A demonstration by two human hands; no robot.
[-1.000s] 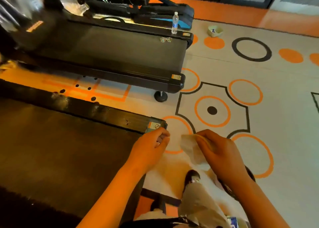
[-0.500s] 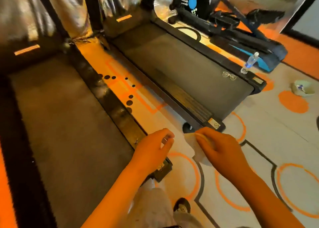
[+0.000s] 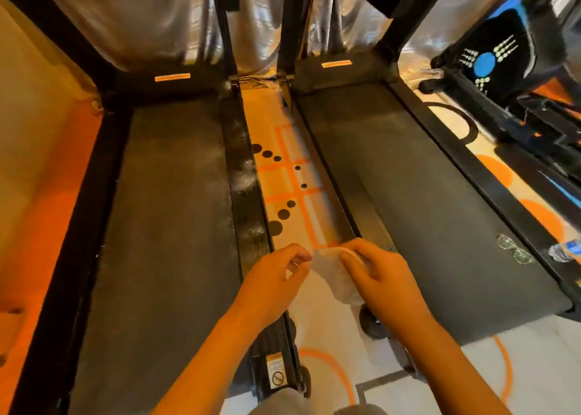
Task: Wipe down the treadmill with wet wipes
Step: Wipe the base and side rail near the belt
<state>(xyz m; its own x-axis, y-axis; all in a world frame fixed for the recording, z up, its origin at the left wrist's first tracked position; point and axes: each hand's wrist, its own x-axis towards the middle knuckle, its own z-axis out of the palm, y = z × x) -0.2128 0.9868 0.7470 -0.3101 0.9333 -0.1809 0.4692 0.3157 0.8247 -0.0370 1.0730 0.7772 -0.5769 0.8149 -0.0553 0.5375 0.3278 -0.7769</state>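
Two black treadmills lie side by side, the left treadmill (image 3: 163, 226) right under me and the right treadmill (image 3: 418, 201) beyond a strip of patterned floor. The left one's right side rail (image 3: 245, 188) shows whitish smears. A white wet wipe (image 3: 333, 276) hangs crumpled between my hands, above the gap between the machines. My right hand (image 3: 380, 276) grips the wipe with curled fingers. My left hand (image 3: 276, 282) has its fingers curled, the fingertips close to the wipe's left edge; contact with the wipe cannot be told.
A pair of glasses (image 3: 514, 252) lies on the right treadmill's belt near its rear corner, with a water bottle (image 3: 566, 251) beside it on the rail. Another black and blue exercise machine (image 3: 503, 65) stands at the far right. Silvery curtains hang behind the treadmills' uprights.
The view has swung left and up, from the treadmills' rear ends to looking along both belts. My hands stay close together with the wipe in my right hand.
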